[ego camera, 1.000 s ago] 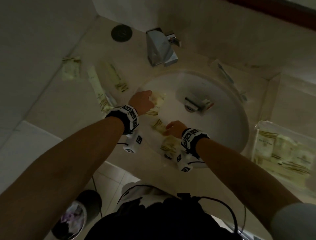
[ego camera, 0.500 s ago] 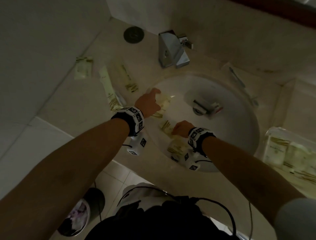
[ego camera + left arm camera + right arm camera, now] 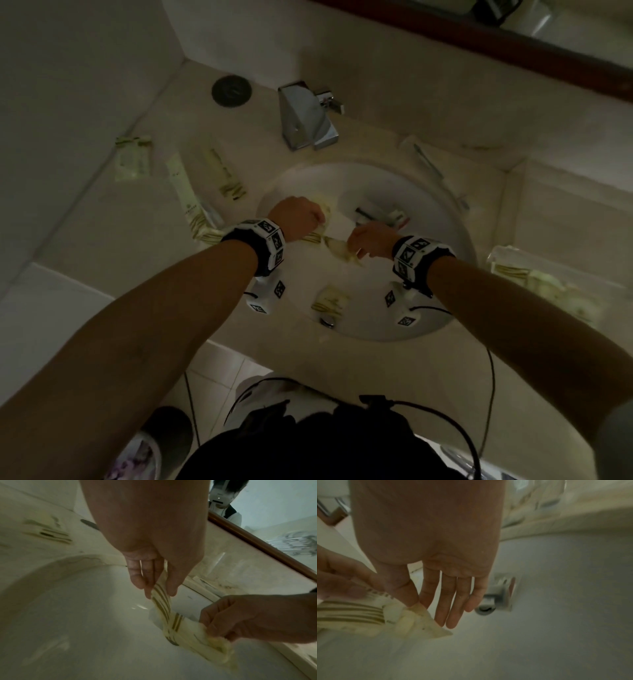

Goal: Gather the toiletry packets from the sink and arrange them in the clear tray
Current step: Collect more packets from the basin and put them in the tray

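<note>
Both hands are low inside the white sink point(image 3: 445, 274). My left hand point(image 3: 159, 595) pinches a cream packet with olive stripes point(image 3: 162, 601) between thumb and fingers. My right hand point(image 3: 419, 605) pinches the corner of a second cream packet point(image 3: 412, 622) between thumb and forefinger, its other fingers straight. The two held packets touch end to end between the hands point(image 3: 330, 241). A third packet point(image 3: 330, 299) lies loose on the near slope of the basin. The clear tray point(image 3: 507, 253) sits on the counter at the right with several packets in it.
A chrome faucet point(image 3: 305, 116) stands behind the basin, and the drain stopper point(image 3: 376, 216) is just past my right hand. More packets point(image 3: 185, 192) lie on the counter to the left. A wrapped toothbrush point(image 3: 428, 161) lies at the back right. A dark round cap point(image 3: 231, 90) is near the corner.
My right hand has lifted a packet off the basin and moved right, uncovering the loose near packet. My left hand has curled round its packet at the left of the basin.
</note>
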